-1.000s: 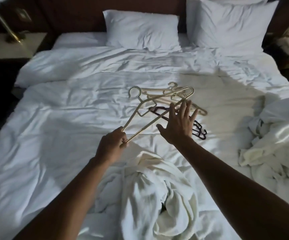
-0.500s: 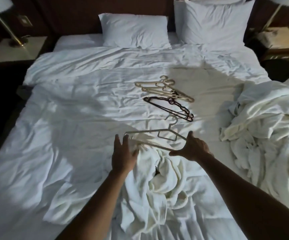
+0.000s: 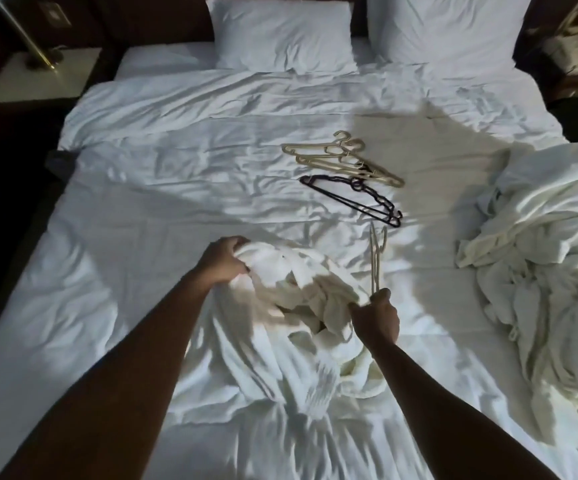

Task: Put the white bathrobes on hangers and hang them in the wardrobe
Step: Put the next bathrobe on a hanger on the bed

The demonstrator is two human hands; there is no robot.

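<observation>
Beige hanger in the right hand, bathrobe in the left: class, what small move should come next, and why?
Probably slide one end of the beige hanger into the opening of the bathrobe. The right hand grips the hanger upright beside the robe, and the left hand holds up a bunched edge, so nothing is threaded yet.

The bed [image 3: 162, 188] is all white: duvet, two pillows [image 3: 284, 32], plain with no pattern. The bathrobe [image 3: 301, 282] and the heap of robes [image 3: 537, 237] are cream-white. The held hanger [image 3: 375, 258] and the stacked hangers [image 3: 336, 157] are beige; one hanger [image 3: 349, 199] is black. The headboard [image 3: 142, 19] is dark brown, the lamp stem [image 3: 25, 36] brass.
</observation>
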